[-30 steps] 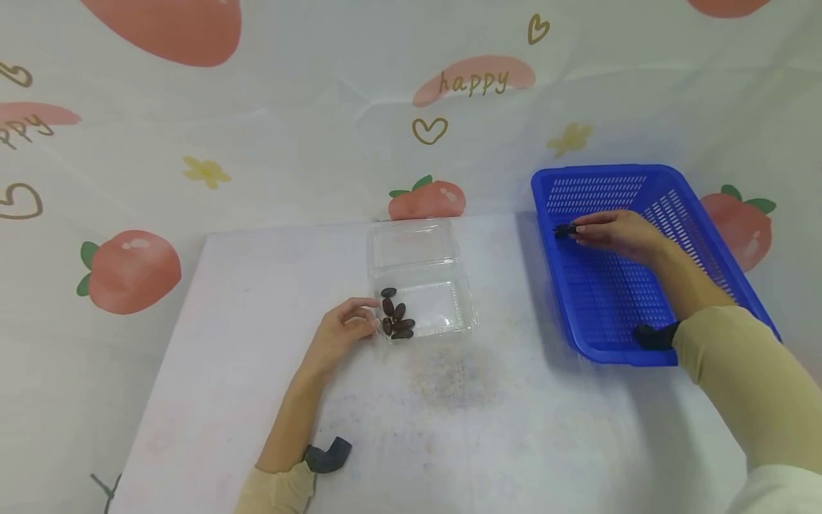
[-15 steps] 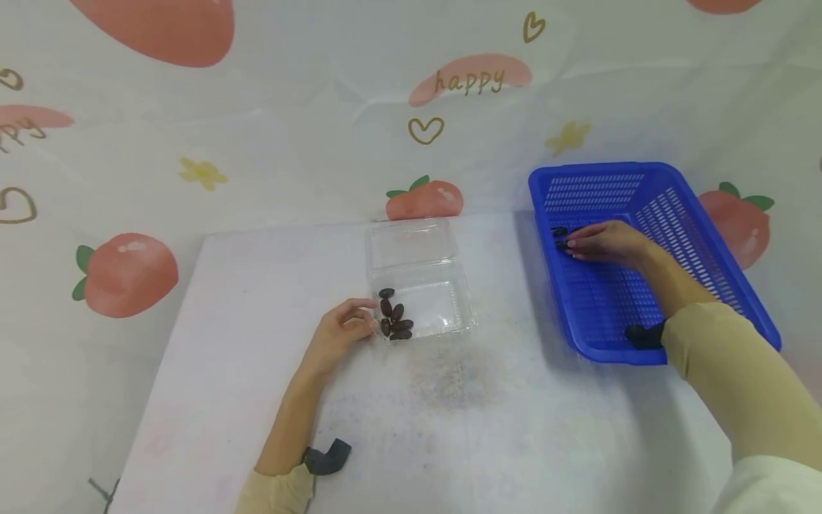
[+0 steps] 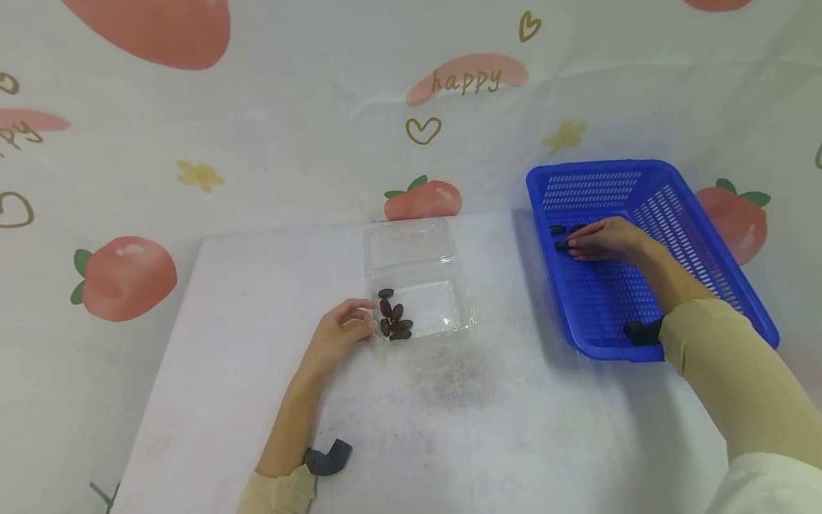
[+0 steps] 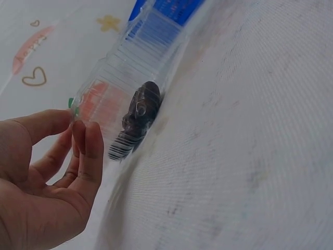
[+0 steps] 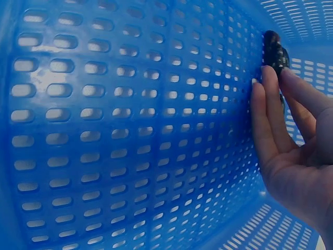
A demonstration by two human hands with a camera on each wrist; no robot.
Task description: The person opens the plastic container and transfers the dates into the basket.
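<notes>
Several dark brown, glossy oval fruits that look like dates (image 3: 401, 325) lie at the left end of a clear plastic clamshell box (image 3: 465, 300), whose lid is folded back. My left hand (image 3: 339, 334) pinches the box's left rim between thumb and fingertips, as the left wrist view also shows. Inside the blue basket (image 3: 616, 310), my right hand (image 3: 610, 239) reaches down at the far left corner. Its thumb and fingertips pinch a dark date (image 3: 561, 246). Beside that lies another date (image 3: 557, 230), and one more is partly hidden behind the fingers.
The white table (image 3: 257, 300) carries the box near its middle and the basket at the right. A printed cloth (image 3: 308, 143) hangs behind the table's far edge. Perforated walls rise around the right hand. Dark straps with mounts sit on both wrists.
The right hand has come slightly nearer within the basket, and separate dates now show by its fingertips. My left hand has stayed at the box's rim. The view has shifted slightly.
</notes>
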